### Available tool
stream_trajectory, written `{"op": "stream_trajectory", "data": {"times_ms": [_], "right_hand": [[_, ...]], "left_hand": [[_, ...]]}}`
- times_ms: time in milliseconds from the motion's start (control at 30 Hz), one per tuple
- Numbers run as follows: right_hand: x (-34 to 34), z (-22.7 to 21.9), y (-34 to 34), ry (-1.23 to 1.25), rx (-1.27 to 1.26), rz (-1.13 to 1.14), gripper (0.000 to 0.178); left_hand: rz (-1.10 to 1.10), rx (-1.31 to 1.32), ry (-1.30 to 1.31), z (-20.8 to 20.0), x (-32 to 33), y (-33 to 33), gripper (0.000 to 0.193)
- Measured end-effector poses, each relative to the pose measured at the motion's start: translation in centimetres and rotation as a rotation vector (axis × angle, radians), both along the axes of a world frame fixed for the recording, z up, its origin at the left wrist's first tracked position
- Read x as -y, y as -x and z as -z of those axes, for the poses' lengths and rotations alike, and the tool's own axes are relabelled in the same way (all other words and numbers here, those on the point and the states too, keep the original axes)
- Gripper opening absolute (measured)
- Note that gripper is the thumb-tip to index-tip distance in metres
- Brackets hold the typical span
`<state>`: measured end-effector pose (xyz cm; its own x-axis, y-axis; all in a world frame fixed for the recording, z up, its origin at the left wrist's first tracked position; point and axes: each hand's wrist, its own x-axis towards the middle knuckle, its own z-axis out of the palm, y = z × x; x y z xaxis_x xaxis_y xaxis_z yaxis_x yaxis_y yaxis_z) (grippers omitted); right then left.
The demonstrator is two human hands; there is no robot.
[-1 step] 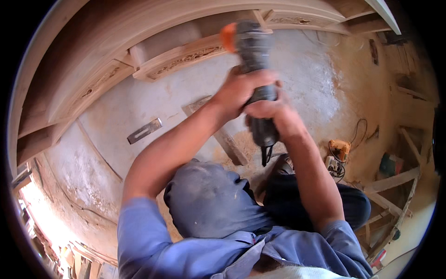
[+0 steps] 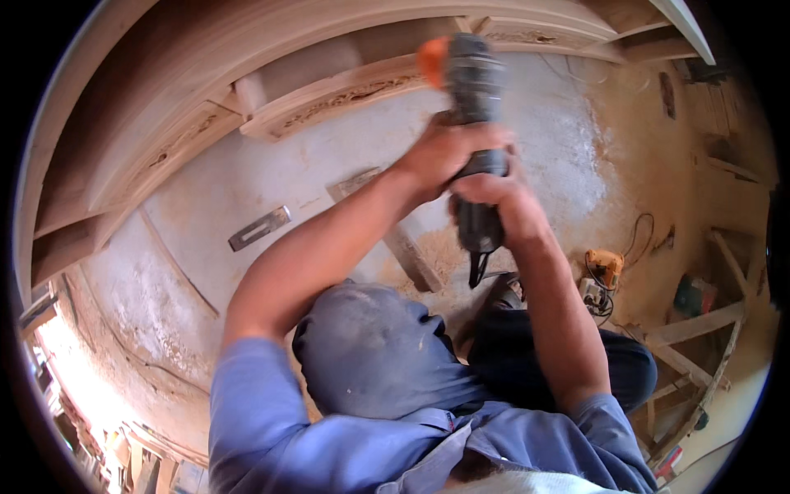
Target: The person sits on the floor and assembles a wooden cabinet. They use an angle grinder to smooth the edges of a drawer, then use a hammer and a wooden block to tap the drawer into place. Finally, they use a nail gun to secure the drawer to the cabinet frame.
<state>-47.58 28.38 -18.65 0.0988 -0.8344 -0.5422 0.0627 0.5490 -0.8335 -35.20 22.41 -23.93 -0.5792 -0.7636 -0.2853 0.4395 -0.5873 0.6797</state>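
Both my hands hold a dark grey angle grinder (image 2: 477,78) out in front of me, its orange disc (image 2: 431,61) close to the wooden carved panel (image 2: 354,103). My left hand (image 2: 461,152) wraps round the front of the body near the grinder's head. Just behind it, my right hand (image 2: 494,191) is closed round the rear part, with the cord end pointing back toward me. Motion blurs the tool's head and the disc, and I cannot tell whether the disc touches the wood.
A large curved wooden frame (image 2: 164,90) spans the far side and left. On the floor lie a hand plane (image 2: 259,228) and a wooden bar (image 2: 411,258). At right are a yellow power tool (image 2: 606,267), a socket block with cords (image 2: 589,291) and a wooden trestle (image 2: 695,325). My knee is bent at right.
The angle grinder and both hands have shifted to the right along the far wooden edge. Both grips stay the same, and the floor items have not been moved.
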Motion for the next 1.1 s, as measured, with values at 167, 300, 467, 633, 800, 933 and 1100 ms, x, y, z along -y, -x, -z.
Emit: {"op": "stream_trajectory", "data": {"times_ms": [167, 300, 467, 633, 800, 933, 1100], "right_hand": [[-0.7, 5.8, 3.2, 0.115, 0.186, 0.133, 0.027], [-2.5, 9.8, 0.2, 0.135, 0.091, -0.001, 0.036], [-3.5, 9.9, -8.9, 0.299, -0.103, -0.455, 0.072], [-4.6, 8.6, -18.5, 0.366, -0.038, -0.699, 0.082], [-7.0, 7.9, -18.2, 0.301, 0.197, -0.673, 0.065], [-8.5, 7.2, -14.9, 0.430, 0.133, -0.398, 0.058], [-9.7, 7.6, -12.0, 0.236, 0.187, -0.372, 0.044]], "left_hand": [[0.181, 0.219, 0.145, 2.4, 1.6, 3.7, 0.025], [0.060, 0.334, 0.288, 3.9, -1.4, -1.2, 0.030], [-0.371, 0.180, 0.137, 6.4, -9.7, -12.2, 0.043], [-0.696, -0.045, 0.028, 6.0, -15.7, -20.8, 0.053], [-0.637, 0.000, 0.047, 4.6, -18.4, -20.8, 0.065], [-0.398, -0.188, -0.010, 2.4, -17.6, -18.8, 0.077], [-0.267, -0.318, -0.126, 2.4, -15.9, -15.8, 0.076]]}}
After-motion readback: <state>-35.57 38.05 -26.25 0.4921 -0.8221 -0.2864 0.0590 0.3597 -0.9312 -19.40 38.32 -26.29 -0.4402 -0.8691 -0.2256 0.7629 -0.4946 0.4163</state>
